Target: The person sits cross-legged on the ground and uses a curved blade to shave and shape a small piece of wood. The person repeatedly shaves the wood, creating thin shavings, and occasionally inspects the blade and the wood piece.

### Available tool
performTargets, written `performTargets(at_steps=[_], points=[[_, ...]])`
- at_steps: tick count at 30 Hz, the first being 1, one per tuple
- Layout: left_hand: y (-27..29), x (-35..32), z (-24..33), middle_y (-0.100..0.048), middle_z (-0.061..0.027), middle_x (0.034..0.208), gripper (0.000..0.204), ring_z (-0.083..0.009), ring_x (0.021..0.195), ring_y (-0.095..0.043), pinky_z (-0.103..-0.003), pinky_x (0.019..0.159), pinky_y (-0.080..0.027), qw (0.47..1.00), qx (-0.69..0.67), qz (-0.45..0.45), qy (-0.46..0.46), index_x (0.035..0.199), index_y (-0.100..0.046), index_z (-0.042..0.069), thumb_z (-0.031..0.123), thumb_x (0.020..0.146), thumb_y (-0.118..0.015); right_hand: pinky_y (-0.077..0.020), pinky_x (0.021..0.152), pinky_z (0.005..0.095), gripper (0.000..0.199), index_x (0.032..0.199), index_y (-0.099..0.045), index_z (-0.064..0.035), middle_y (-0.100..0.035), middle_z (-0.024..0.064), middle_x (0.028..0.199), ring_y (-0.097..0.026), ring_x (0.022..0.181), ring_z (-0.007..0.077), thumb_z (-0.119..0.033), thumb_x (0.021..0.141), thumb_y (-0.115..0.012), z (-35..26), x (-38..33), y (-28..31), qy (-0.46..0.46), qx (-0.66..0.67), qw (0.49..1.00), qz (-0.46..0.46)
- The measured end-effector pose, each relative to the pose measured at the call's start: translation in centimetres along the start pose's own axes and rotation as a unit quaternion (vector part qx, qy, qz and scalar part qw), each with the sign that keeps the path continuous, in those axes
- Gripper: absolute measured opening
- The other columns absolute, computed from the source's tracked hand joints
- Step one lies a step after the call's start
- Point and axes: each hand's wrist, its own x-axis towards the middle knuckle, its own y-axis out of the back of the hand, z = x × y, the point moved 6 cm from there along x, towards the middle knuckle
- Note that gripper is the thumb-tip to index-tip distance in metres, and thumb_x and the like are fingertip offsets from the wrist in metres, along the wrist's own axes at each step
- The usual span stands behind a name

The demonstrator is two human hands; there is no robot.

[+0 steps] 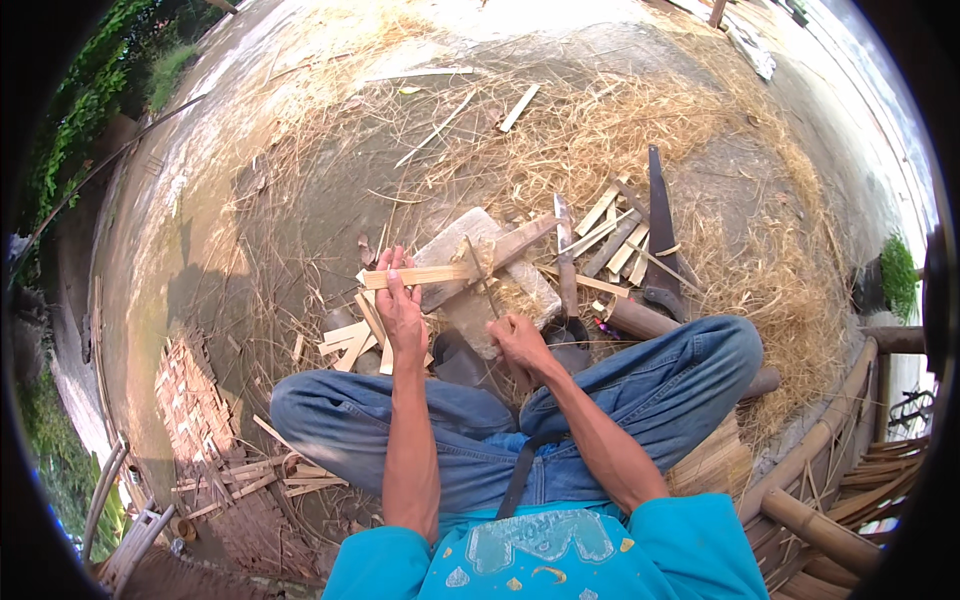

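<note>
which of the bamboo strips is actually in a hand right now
The long pale strip lying crosswise over the stone block: the left hand grips its left end. The other strips lie loose on the ground, in a pile beyond the block.

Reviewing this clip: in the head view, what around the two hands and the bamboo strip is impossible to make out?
- Right hand: whether it grips the thin stick rising from it; fingers curl away, too small.
- Left hand: palm side hidden; only the fingers on the bamboo strip show.
- Stone block: near edge covered by both hands.
- Dark object by the knees: partly hidden, unidentifiable.
- Saw: teeth blurred by fisheye.
</note>
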Motion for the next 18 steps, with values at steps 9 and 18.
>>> performTargets(at_steps=[9, 18], points=[[2.9, -0.1, 2.3, -0.071, -0.0212, 0.122, 0.05, -0.0298, 0.108, -0.07, -0.042, 0.093, -0.056, 0.955, 0.275, 0.105, -0.026, 0.135, -0.062, -0.005, 0.036, 0.113, -0.044, -0.0538, 0.064, 0.0394, 0.041, 0.104, -0.059, 0.0024, -0.067, 0.0188, 0.085, -0.065, 0.069, 0.0284, -0.039, 0.103, -0.063, -1.6, -1.2, 0.1, 0.037, -0.103, 0.993, 0.037], [0.4, -1.7, 4.5, -0.07, -0.0237, 0.075, 0.057, -0.0438, 0.073, -0.067, -0.053, 0.071, -0.048, 0.811, 0.571, 0.095, -0.082, 0.092, -0.073, -0.006, 0.038, 0.111, -0.043, -0.0467, 0.064, 0.053, 0.039, 0.103, -0.055, 0.0031, -0.06, 0.0273, 0.071, -0.063, 0.07, 0.0486, -0.036, 0.105, -0.06, -6.8, -4.0, -6.9, 0.198, -0.142, 0.97, -0.012]])
